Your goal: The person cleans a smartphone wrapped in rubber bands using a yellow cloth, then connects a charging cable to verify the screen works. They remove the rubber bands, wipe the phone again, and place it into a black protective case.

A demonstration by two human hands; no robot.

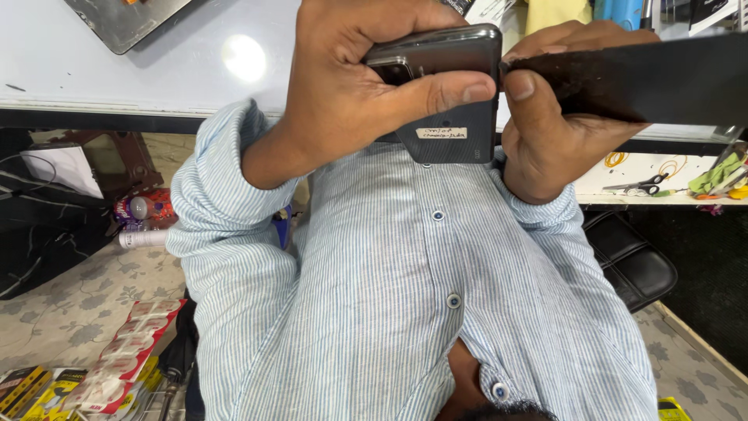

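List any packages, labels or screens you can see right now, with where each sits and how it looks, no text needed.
Sticker label: small white rectangle on the back of the dark grey phone gripped by the left hand.
Blister strip: red and white packs on the floor, lower left.
Yellow packets: bottom left corner, yellow and black.
Dark flat panel: on the white table, top left; cannot tell if it is a screen.
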